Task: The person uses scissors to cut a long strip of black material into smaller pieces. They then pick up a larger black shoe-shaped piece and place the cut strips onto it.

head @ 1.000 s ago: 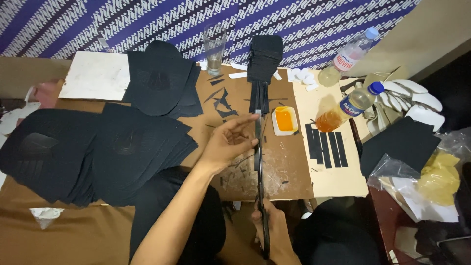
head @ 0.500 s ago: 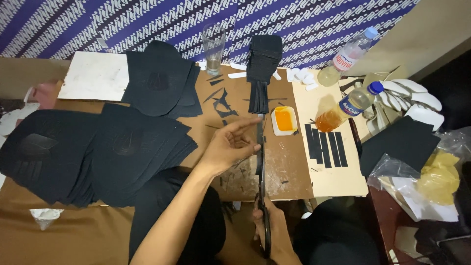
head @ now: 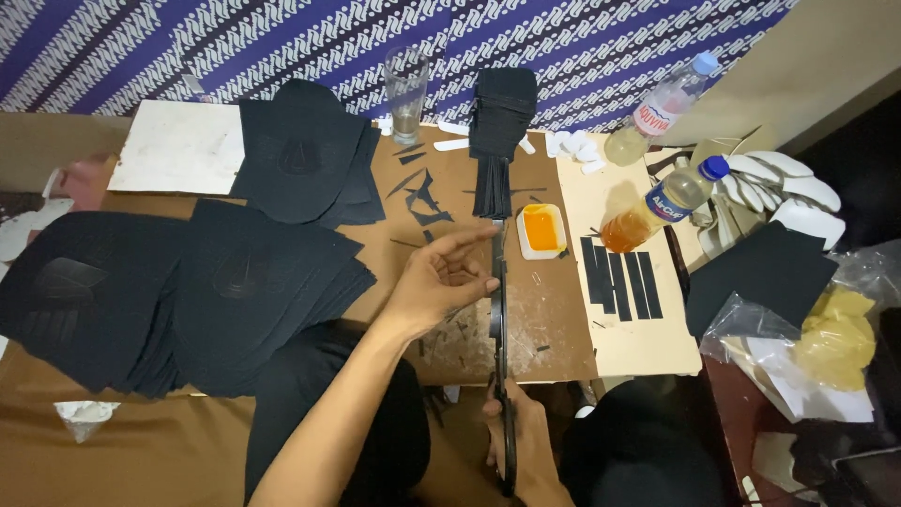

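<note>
At the near edge of the brown work board (head: 563, 347), the right hand (head: 526, 441) stays clenched round the long black strip's (head: 497, 310) lower end while the left hand (head: 441, 277), fingers loosely spread (holding nothing), has edged closer alongside to steady it.

Glue dish (head: 542, 231) lies between strap (head: 498, 310) and strips (head: 619, 278).

Bare board (head: 554, 319) right of the strip (head: 497, 310) is open, room for a hand. Ahead it's tight: orange dish (head: 542, 230), black stack (head: 502, 113) & glass (head: 405, 89). Right side blocked by 2 bottles (head: 657, 202). Left is full of black sheets (head: 235, 300).
</note>
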